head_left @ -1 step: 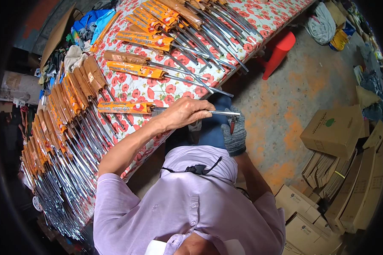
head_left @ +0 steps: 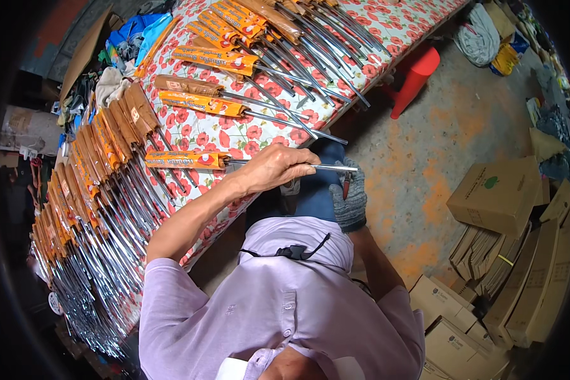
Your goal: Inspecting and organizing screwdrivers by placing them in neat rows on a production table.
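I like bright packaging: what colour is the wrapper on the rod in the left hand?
Mostly orange wrapper, best seen in the head view.

A table (head_left: 424, 22) wears a red-flowered white cloth (head_left: 231, 137); on it lie metal rods (head_left: 101, 269) with orange or brown wrappers (head_left: 221, 61), massed in 2 groups; a few lie between.

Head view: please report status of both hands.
Bare left hand grips silver metal rod, orange-wrapped end. Grey-gloved right hand holds red tool near rod's tip. Similar rods nearby; none blocking.
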`<action>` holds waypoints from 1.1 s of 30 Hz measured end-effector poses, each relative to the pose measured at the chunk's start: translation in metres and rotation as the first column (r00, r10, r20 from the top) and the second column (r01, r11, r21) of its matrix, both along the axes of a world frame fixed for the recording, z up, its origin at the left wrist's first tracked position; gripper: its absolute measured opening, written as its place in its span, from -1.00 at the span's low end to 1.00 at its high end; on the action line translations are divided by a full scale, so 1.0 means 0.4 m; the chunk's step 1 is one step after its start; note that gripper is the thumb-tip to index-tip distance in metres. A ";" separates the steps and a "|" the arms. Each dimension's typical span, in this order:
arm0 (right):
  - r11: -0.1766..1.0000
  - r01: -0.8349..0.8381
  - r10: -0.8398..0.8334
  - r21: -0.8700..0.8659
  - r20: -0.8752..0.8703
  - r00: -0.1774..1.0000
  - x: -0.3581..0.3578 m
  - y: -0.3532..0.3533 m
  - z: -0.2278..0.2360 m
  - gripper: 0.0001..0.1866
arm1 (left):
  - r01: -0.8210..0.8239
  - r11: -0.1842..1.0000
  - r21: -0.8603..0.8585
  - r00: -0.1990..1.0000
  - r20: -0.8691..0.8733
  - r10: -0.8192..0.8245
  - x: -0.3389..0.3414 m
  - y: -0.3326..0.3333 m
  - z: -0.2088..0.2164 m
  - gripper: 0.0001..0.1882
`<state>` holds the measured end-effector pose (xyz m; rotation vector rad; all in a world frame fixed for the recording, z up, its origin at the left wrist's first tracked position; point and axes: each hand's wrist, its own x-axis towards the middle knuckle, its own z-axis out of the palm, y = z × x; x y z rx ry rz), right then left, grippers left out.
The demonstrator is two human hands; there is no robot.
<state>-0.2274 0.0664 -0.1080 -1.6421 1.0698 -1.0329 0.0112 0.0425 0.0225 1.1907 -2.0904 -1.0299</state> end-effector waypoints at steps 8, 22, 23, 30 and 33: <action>0.998 -0.039 0.029 0.055 0.182 0.983 0.011 -0.017 0.013 -0.30 | -0.006 1.000 -0.010 0.999 0.041 0.007 0.002 0.000 -0.002 -0.79; 0.993 0.114 -0.114 0.006 -0.060 0.992 0.011 -0.023 0.027 -0.59 | 0.006 0.996 -0.089 1.000 -0.012 -0.007 0.002 -0.007 -0.008 -0.80; 0.993 0.119 -0.119 -0.003 -0.077 0.990 0.022 -0.024 0.026 -0.61 | 0.001 0.995 -0.099 1.000 0.009 0.000 0.008 -0.003 -0.008 -0.80; 0.980 0.138 -0.151 -0.145 -0.078 0.986 0.026 -0.041 -0.052 -0.58 | 0.152 0.985 -0.076 0.970 0.205 -0.133 -0.003 0.004 0.038 -0.74; 0.913 0.004 -0.172 -0.409 -0.377 0.910 -0.025 -0.063 -0.151 -0.54 | 0.226 0.971 -0.081 0.940 0.278 -0.196 -0.012 0.044 0.135 -0.76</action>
